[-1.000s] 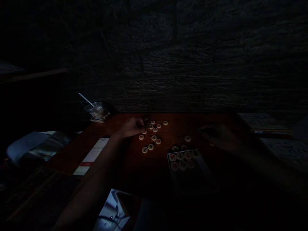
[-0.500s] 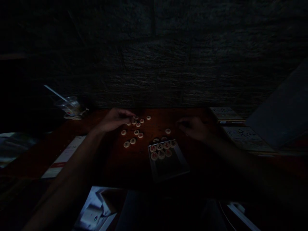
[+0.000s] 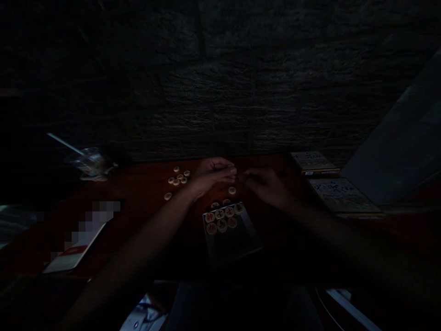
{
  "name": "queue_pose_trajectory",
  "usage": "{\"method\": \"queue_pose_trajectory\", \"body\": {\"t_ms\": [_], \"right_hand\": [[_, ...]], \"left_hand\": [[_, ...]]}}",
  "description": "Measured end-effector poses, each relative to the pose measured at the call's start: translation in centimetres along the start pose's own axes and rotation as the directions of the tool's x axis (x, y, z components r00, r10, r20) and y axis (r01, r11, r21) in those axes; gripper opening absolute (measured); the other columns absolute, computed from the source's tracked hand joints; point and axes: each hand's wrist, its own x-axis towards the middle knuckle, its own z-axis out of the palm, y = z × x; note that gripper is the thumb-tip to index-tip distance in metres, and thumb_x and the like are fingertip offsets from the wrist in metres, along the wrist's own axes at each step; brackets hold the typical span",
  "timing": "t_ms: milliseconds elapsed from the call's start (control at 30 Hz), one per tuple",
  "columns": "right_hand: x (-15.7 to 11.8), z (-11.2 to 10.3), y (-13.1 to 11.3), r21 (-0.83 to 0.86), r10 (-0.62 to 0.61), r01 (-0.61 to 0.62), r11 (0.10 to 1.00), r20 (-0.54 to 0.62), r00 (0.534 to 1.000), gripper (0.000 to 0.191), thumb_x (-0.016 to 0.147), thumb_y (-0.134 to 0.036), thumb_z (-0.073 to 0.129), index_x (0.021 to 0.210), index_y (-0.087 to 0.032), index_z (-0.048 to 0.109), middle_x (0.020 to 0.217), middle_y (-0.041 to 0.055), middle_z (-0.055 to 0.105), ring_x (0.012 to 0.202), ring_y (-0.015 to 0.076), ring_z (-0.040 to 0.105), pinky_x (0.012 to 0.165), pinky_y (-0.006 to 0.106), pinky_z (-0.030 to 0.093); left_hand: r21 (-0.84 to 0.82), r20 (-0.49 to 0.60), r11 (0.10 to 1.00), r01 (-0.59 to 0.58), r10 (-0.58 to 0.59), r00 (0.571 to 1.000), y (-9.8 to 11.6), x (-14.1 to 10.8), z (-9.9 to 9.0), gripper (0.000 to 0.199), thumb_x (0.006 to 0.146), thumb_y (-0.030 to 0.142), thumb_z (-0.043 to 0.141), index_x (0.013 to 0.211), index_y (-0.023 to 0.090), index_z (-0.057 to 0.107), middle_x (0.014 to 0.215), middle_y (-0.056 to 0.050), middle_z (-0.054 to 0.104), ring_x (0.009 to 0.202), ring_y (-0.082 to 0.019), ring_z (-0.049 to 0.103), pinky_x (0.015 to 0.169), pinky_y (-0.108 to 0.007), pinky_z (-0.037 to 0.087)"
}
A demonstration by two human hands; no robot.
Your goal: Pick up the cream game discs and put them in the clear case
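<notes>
Head view: the left hand (image 3: 214, 174) reaches in over the wooden table (image 3: 272, 161), palm down, its fingers extended side by side and slightly bent, the tips directed towards the right hand (image 3: 264, 185). The right hand faces it with fingers partly curled and the index finger foremost; a narrow gap appears to separate the two sets of fingertips. Whether either hand has hold of a piece cannot be told in the dim light. Just below the fingertips lies a single round piece (image 3: 232, 190) with a reddish mark. Nearer the wearer, a shallow tray (image 3: 253, 226) sits slightly askew, its far part filled with seated pieces (image 3: 222, 225): a row of four along the far edge and a row of three behind it, on the wearer's side, bearing red and dark characters. Two outer pieces (image 3: 226, 202) lie against or just beyond the tray's far edge; contact cannot be judged. Left of the left hand, a loose cluster (image 3: 179, 177) of six discs is spread on the table, with a lone disc (image 3: 167, 196) nearer the wearer. At far left stands a clear cup (image 3: 91, 164) with a pale straw (image 3: 65, 143); below it lies a flat white item (image 3: 67, 262), partly pixelated. At right, two flat printed boxes (image 3: 342, 194) lie one beyond the other, before a dark textured wall (image 3: 227, 82).
</notes>
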Motion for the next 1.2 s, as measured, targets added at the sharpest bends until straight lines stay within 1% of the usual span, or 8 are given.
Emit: {"method": "queue_pose_trajectory", "body": {"t_ms": [100, 233, 433, 567, 700, 867, 967, 1200], "right_hand": [[-0.1, 0.4, -0.2, 0.069, 0.056, -0.055, 0.996, -0.002, 0.998, 0.022, 0.094, -0.036, 0.064, 0.093, -0.020, 0.079, 0.091, 0.0043, 0.082, 0.081, 0.0201, 0.075, 0.074, 0.031, 0.055], [-0.2, 0.7, -0.4, 0.151, 0.123, -0.115, 0.982, -0.051, 0.991, 0.030, 0.092, -0.047, 0.072, 0.101, -0.020, 0.079, 0.096, 0.0061, 0.082, 0.084, 0.0196, 0.075, 0.074, 0.030, 0.056], [-0.2, 0.7, -0.8, 0.183, 0.133, -0.123, 0.975, -0.041, 0.990, 0.037, 0.086, -0.055, 0.081, 0.094, -0.019, 0.080, 0.096, 0.0082, 0.082, 0.088, 0.0208, 0.076, 0.081, 0.031, 0.058], [-0.3, 0.7, -0.9, 0.179, 0.197, -0.188, 0.966, -0.033, 0.980, 0.040, 0.086, -0.057, 0.081, 0.091, -0.018, 0.081, 0.085, 0.0068, 0.080, 0.071, 0.0166, 0.071, 0.065, 0.027, 0.054], [-0.5, 0.6, -1.2, 0.229, 0.264, -0.251, 0.941, -0.029, 0.964, 0.045, 0.082, -0.062, 0.082, 0.085, -0.017, 0.079, 0.069, 0.0037, 0.074, 0.055, 0.0125, 0.062, 0.050, 0.024, 0.046], [-0.5, 0.6, -2.3, 0.303, 0.287, -0.265, 0.915, -0.029, 0.958, 0.045, 0.077, -0.061, 0.087, 0.075, -0.017, 0.076, 0.067, 0.0038, 0.074, 0.054, 0.0116, 0.061, 0.050, 0.023, 0.046], [-0.5, 0.5, -2.7, 0.315, 0.297, -0.272, 0.909, -0.031, 0.955, 0.044, 0.077, -0.060, 0.087, 0.077, -0.017, 0.078, 0.070, 0.0042, 0.075, 0.056, 0.0119, 0.061, 0.049, 0.023, 0.045], [-0.5, 0.6, -2.4, 0.341, 0.291, -0.266, 0.902, -0.026, 0.956, 0.037, 0.077, -0.053, 0.089, 0.083, -0.018, 0.079, 0.074, 0.0036, 0.076, 0.060, 0.0123, 0.064, 0.054, 0.025, 0.048]], "left_hand": [[-0.028, -0.008, 0.999, 0.022, -0.022, 1.000, -1.6, -0.5, 0.1, 0.038, 0.070, 0.034, 0.096, 0.098, 0.014, 0.080, 0.095, -0.007, 0.083, 0.083, -0.017, 0.079, 0.085, -0.033, 0.066], [-0.061, -0.012, 0.998, 0.029, -0.030, 0.999, -1.9, -1.2, -0.1, 0.034, 0.076, 0.032, 0.093, 0.104, 0.017, 0.082, 0.104, -0.008, 0.083, 0.093, -0.017, 0.080, 0.094, -0.034, 0.065], [-0.028, 0.023, 0.999, 0.026, -0.025, 0.999, -2.4, -1.5, 0.5, 0.033, 0.078, 0.031, 0.091, 0.107, 0.018, 0.082, 0.105, -0.007, 0.083, 0.093, -0.018, 0.080, 0.091, -0.033, 0.065], [0.054, 0.071, 0.998, -0.023, 0.019, 0.997, -2.3, -1.9, 1.2, 0.028, 0.086, 0.030, 0.084, 0.112, 0.019, 0.081, 0.108, -0.008, 0.084, 0.094, -0.018, 0.081, 0.091, -0.031, 0.064], [0.192, 0.124, 0.976, -0.101, 0.078, 0.989, -2.1, -2.3, 1.4, 0.036, 0.090, 0.027, 0.080, 0.124, 0.016, 0.077, 0.113, -0.011, 0.083, 0.098, -0.021, 0.081, 0.089, -0.031, 0.064], [0.254, 0.171, 0.938, -0.237, 0.198, 0.965, -2.1, -2.4, 1.5, 0.038, 0.087, 0.025, 0.082, 0.124, 0.014, 0.077, 0.118, -0.013, 0.082, 0.105, -0.024, 0.080, 0.093, -0.032, 0.062], [0.253, 0.155, 0.935, -0.250, 0.216, 0.964, -2.2, -2.3, 1.4, 0.036, 0.087, 0.027, 0.082, 0.121, 0.014, 0.079, 0.118, -0.013, 0.082, 0.102, -0.024, 0.081, 0.090, -0.032, 0.063], [0.297, 0.080, 0.915, -0.274, 0.262, 0.962, -2.3, -2.4, 1.0, 0.032, 0.081, 0.023, 0.086, 0.113, 0.018, 0.083, 0.103, -0.009, 0.085, 0.093, -0.022, 0.082, 0.085, -0.031, 0.065]]}}
